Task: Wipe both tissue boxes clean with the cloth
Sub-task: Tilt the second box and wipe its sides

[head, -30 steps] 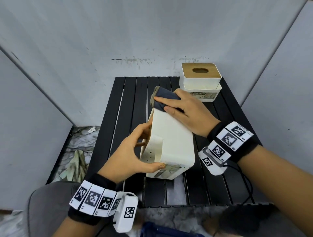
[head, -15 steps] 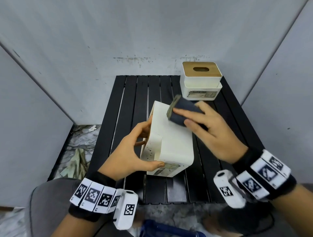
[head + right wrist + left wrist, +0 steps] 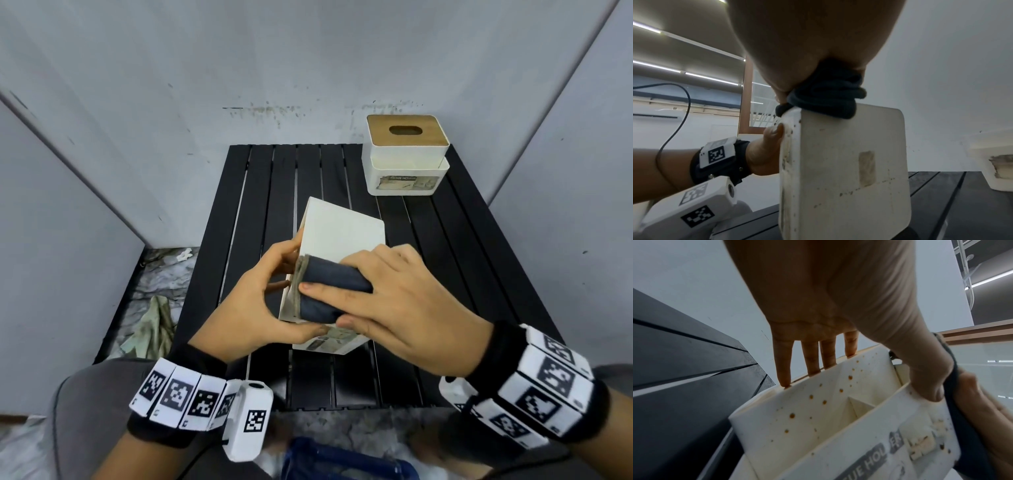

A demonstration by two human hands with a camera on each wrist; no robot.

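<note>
The right hand's fingers (image 3: 329,287) lie fairly straight over a folded dark cloth (image 3: 334,294), thumb tucked against its near edge, pressing it onto the upturned face of the near tissue box (image 3: 342,236). That box stands tipped on its side in the middle of the black slatted table (image 3: 260,192), its open, stain-speckled inside turned to the left. The left hand (image 3: 253,308) clamps it: four fingers hooked over the far rim, thumb curled on the near labelled end, as the left wrist view shows plainly. The right hand (image 3: 404,308) sits at the near end of the top face, cloth partly overhanging the left edge.

The second tissue box (image 3: 406,161), with a wooden slotted lid, stands upright at the table's far right corner, well apart and untouched, its front label looking grimy. On the floor to the left lies a crumpled pale rag (image 3: 154,325).

Risks from here: the box balances on a narrow side, so a hard sideways stroke could tip it if the left grip loosens. The brown spots inside and the marks on the right side face may be missed if only the top gets wiped. Whether the cloth's underside is already soiled cannot be told; if so, it could smear.
</note>
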